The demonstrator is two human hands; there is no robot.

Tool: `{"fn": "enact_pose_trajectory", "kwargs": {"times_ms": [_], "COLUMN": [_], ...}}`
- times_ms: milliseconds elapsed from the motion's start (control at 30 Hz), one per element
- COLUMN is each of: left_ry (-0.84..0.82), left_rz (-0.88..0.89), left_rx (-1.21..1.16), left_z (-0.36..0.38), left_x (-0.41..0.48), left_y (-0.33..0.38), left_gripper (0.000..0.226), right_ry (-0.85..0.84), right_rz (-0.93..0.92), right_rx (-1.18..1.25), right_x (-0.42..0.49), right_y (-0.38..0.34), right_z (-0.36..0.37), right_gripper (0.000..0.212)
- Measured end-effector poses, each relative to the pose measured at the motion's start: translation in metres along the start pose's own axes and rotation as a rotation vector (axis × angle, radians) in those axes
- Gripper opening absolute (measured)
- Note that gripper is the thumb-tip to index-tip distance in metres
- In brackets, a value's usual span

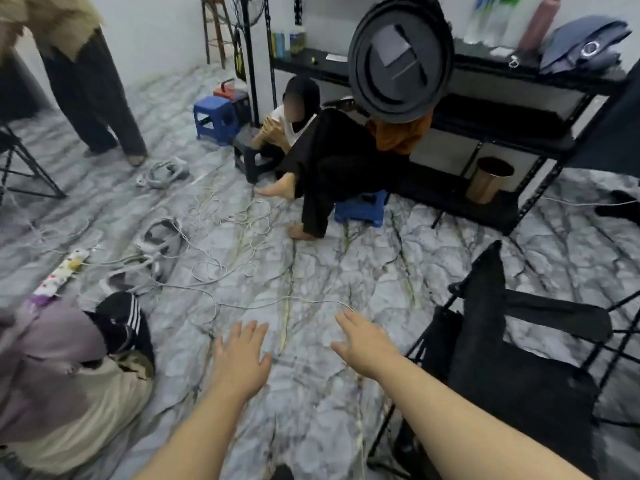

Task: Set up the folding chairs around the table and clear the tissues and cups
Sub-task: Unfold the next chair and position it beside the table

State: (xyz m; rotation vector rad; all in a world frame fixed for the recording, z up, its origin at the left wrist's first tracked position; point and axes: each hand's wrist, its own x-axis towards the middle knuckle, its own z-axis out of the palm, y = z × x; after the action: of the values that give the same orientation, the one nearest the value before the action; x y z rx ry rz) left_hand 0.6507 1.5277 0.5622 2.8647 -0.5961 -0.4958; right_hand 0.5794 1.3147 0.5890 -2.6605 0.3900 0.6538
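1. Both arms are stretched out forward and down over the marble-look floor. The left hand is spread flat, palm down, fingers apart, nothing held.
2. The right hand is opened the same way, fingers loosely splayed, also empty. It's kept just left of the chair, not touching it.
3. A black folding chair is seen at the lower right, fabric seat and back on a thin black frame, looks opened out, though part of it is cut off by the edge.
4. No tissues or cups can be made out for sure, so that bit is left alone.
5. White cables are tangled all over the middle of the floor, with a power strip lying at the left.
6. Two people are seated on low stools by a black shelving rack; one blue stool is under the nearer person, another blue stool stands further back.
7. A copper-coloured bin is parked on the rack's bottom shelf.
8. A round black folded disc is held up in front of the rack.
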Motion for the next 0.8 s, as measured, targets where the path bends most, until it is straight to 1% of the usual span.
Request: {"fn": "enact_pose_trajectory", "kwargs": {"times_ms": [133, 333, 567, 633, 700, 800], "left_ry": [0.012, -0.004, -0.053, -0.042, -0.038, 0.022], "left_rz": [0.131, 0.215, 0.349, 0.389, 0.417, 0.497], "left_rx": [0.066, 0.103, 0.233, 0.272, 0.299, 0.274], "left_z": [-0.039, -0.069, -0.082, -0.089, -0.094, -0.099], "left_x": [0.075, 0.178, 0.318, 0.358, 0.39, 0.428], "left_y": [-0.004, 0.0, 0.044, 0.06, 0.075, 0.102], "left_gripper": [0.054, 0.055, 0.058, 0.067, 0.065, 0.074], "right_ry": [0.052, 0.101, 0.148, 0.171, 0.179, 0.206], "right_rz": [0.075, 0.139, 0.244, 0.28, 0.317, 0.361], "right_rx": [0.079, 0.125, 0.196, 0.206, 0.218, 0.254], "right_x": [0.057, 0.129, 0.215, 0.234, 0.246, 0.258], "right_y": [-0.006, 0.008, 0.068, 0.091, 0.11, 0.13], "right_z": [-0.031, -0.07, -0.126, -0.144, -0.16, -0.179], "right_gripper": [0.063, 0.061, 0.061, 0.062, 0.062, 0.061]}}
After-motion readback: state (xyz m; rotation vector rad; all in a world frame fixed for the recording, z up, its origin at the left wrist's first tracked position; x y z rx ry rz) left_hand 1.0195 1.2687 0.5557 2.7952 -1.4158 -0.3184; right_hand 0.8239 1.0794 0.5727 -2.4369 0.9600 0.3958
